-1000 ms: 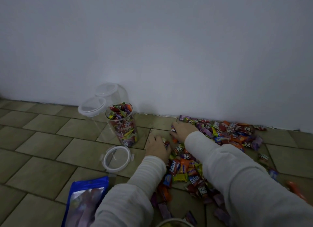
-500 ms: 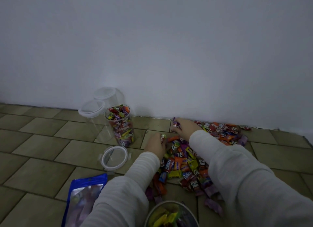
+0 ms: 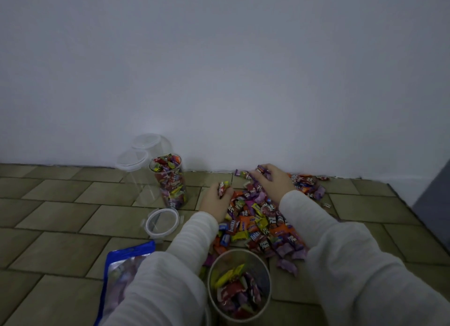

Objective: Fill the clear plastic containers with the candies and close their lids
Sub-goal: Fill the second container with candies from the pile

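A heap of wrapped candies [image 3: 261, 219] lies on the tiled floor by the wall. My left hand [image 3: 216, 199] grips a few candies at the heap's left edge. My right hand [image 3: 274, 178] grips candies at the heap's far side, near the wall. An open clear container [image 3: 239, 284], partly filled, stands close to me between my arms. A full, lidless container [image 3: 170, 180] stands to the left. Two empty lidded containers [image 3: 132, 169] stand behind it. A loose white-rimmed lid [image 3: 162, 221] lies flat on the floor.
A blue candy bag [image 3: 126, 264] lies at the lower left beside my left sleeve. The white wall [image 3: 219, 70] runs right behind the heap. Bare floor tiles [image 3: 60, 211] spread to the left and right.
Both hands have closed on candies and lifted slightly from the heap. The view has tilted so the near open container now shows fully between my arms.
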Available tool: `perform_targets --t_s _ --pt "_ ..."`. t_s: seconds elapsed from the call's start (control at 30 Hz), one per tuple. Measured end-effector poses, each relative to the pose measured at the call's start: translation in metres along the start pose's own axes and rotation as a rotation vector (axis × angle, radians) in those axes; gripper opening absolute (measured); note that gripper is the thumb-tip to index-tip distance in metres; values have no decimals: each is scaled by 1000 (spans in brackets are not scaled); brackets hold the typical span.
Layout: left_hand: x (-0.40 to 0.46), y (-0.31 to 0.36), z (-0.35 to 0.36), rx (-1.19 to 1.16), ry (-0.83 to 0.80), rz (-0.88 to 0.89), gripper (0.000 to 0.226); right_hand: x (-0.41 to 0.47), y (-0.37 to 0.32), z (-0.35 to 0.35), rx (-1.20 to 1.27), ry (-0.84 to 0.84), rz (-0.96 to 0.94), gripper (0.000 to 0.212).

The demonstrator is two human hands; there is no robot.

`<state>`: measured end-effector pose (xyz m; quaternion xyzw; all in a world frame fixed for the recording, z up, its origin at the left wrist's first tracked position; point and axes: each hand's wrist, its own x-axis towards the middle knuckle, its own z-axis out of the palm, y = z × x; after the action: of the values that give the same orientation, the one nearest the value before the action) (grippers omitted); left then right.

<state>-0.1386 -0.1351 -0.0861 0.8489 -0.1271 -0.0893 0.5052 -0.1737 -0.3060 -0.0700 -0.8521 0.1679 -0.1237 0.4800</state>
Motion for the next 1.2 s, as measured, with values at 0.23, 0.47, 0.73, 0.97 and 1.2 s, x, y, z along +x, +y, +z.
perform_targets --t_s 0.23,0.47,0.73,0.97,1.2 --pt "-26 20 -11 -228 107 62 15 -47 -19 -15 238 148 0 30" --pt "-51 34 -21 -370 234 143 13 -93 -39 -14 608 231 87 23" --pt "-86 36 -35 -408 269 213 17 -132 -61 -5 790 284 107 35" --pt "-118 35 -40 -488 230 284 9 -168 -87 9 900 310 48 25" --pt "-144 31 -37 -503 199 307 11 -180 -84 35 883 380 -13 24"
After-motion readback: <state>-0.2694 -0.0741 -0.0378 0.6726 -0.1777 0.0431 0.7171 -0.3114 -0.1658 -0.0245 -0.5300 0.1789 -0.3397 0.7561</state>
